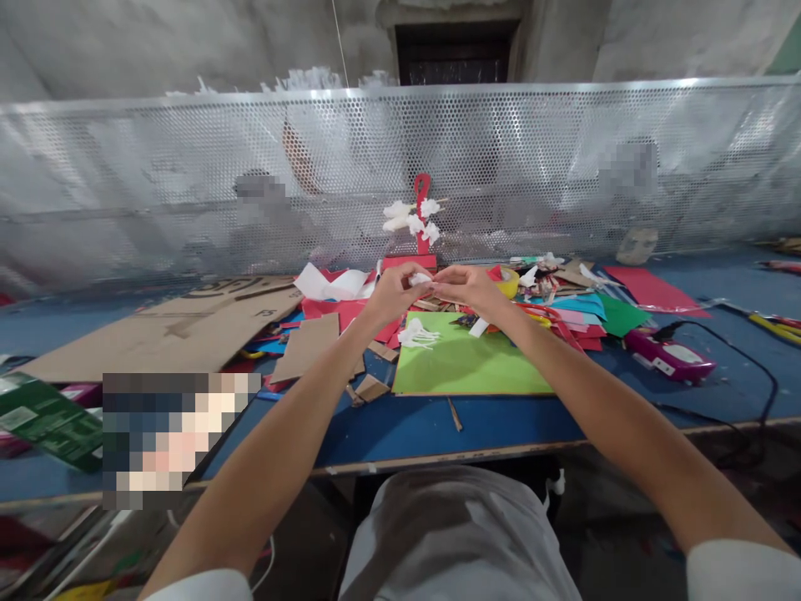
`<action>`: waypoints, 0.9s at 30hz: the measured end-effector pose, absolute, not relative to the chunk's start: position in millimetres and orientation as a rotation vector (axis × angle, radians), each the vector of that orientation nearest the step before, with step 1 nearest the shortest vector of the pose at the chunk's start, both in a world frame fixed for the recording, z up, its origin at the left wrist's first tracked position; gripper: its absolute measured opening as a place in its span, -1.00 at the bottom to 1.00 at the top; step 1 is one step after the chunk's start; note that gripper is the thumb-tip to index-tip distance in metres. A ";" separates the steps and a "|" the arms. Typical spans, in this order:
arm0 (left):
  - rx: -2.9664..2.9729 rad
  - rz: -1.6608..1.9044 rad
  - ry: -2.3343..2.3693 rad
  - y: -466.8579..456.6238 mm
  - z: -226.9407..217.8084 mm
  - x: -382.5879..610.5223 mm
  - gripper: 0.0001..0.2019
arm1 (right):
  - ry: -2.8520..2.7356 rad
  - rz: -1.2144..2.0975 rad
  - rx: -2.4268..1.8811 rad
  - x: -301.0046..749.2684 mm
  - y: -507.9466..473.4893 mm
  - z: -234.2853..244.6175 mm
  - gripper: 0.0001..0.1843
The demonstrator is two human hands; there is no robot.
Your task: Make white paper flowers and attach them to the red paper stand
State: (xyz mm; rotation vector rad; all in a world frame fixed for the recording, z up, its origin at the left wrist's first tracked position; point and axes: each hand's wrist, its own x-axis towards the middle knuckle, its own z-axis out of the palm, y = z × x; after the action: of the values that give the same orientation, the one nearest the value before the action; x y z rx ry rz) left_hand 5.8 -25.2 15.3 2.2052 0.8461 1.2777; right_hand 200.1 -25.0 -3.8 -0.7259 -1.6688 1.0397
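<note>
My left hand (395,290) and my right hand (466,288) meet fingertip to fingertip above the back of the table. Both pinch a small crumpled white piece (420,280), perhaps tissue paper, partly hidden by the fingers. Just behind them stands a red paper stem with a looped top (422,188), bearing several white flower-like tufts (414,223) and set on a red base (406,262). Below my hands, a bright green sheet (476,371) lies flat, with a cluster of thin white strips (418,334) on it.
Brown cardboard (163,330) spreads over the left side. Coloured paper scraps (576,310) and a yellow tape roll (510,282) lie to the right. Further right sits a purple power strip (669,355) with a black cable. A perforated metal screen (531,167) borders the blue table (388,434).
</note>
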 end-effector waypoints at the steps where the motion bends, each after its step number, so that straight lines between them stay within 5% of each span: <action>1: 2.215 1.271 0.842 -25.8 15.5 5.5 -0.76 | -1.642 1.081 -0.732 199.6 -25.5 -3.5 -0.63; 10: 2.343 1.236 0.824 -24.0 14.9 4.6 -0.76 | -1.555 1.166 -0.698 199.5 -20.1 -6.4 -0.68; 15: 2.313 1.055 0.865 -15.6 15.6 -12.9 -0.53 | -1.532 1.016 -0.752 207.3 -5.3 -10.6 -0.73; 21: 2.436 0.236 1.077 -4.8 13.6 -39.0 -0.75 | -1.555 0.942 -0.775 214.4 1.9 -10.2 -0.75; 27: 2.521 0.089 1.093 -6.3 12.0 -36.3 -0.84 | -1.561 1.029 -0.749 209.9 -5.0 -9.3 -0.72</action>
State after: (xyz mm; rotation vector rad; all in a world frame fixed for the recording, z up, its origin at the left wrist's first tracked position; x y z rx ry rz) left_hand -36.3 -6.3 12.0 2.5213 1.0926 0.0891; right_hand 209.9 -5.0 -9.3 -0.7490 -1.5613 1.0290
